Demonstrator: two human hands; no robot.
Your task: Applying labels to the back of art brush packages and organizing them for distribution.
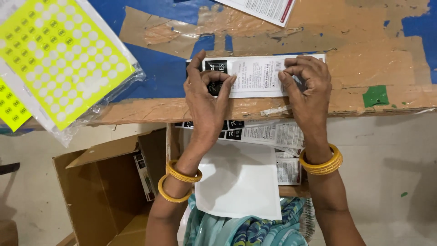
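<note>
One white paper label (255,76) lies mid-frame on the table (364,68). The left hand (207,98) and right hand (307,89) both pinch it. Two yellow sticker sheets (59,54) sit upper left.

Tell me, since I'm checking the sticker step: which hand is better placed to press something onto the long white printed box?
Probably the right hand: its pinched fingertips sit on the box's white label area, while the left hand grips the dark end, steadying it.

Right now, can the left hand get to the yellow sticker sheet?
Probably yes. The left hand rests on the white printed box, and the yellow sticker sheet lies on the same table, with nothing between them.
</note>
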